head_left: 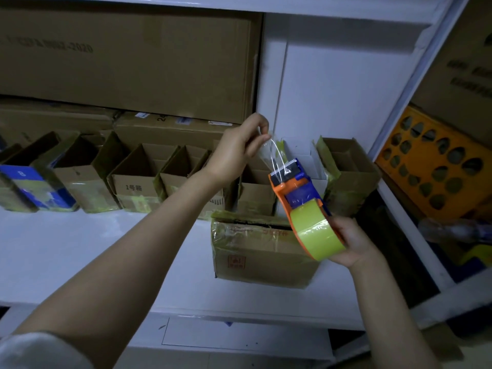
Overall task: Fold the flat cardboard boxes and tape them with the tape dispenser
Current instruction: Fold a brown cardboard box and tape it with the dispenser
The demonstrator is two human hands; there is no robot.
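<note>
Our right grip (351, 243) clutches the tape dispenser (300, 198), raised above a taped cardboard box (255, 257) near the counter (80, 249)'s right edge. Our left grip (237, 150) pinches the clear tape strip (270, 155), stretched up from the blade. Open boxes (138, 179) line the back edge.

Blurred, seemingly whitish left sleeve (34, 350)

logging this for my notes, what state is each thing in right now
tape dispenser: in the air, tilted, roll loaded
tape strip: drawn out past the blade, slack, other end on the dispenser
left hand: pinches the tape strip's free end
right hand: grips the tape dispenser at the roll
front box: upright on the shelf, taped, dark gap along its top
back row of boxes: upright, tops open
</note>
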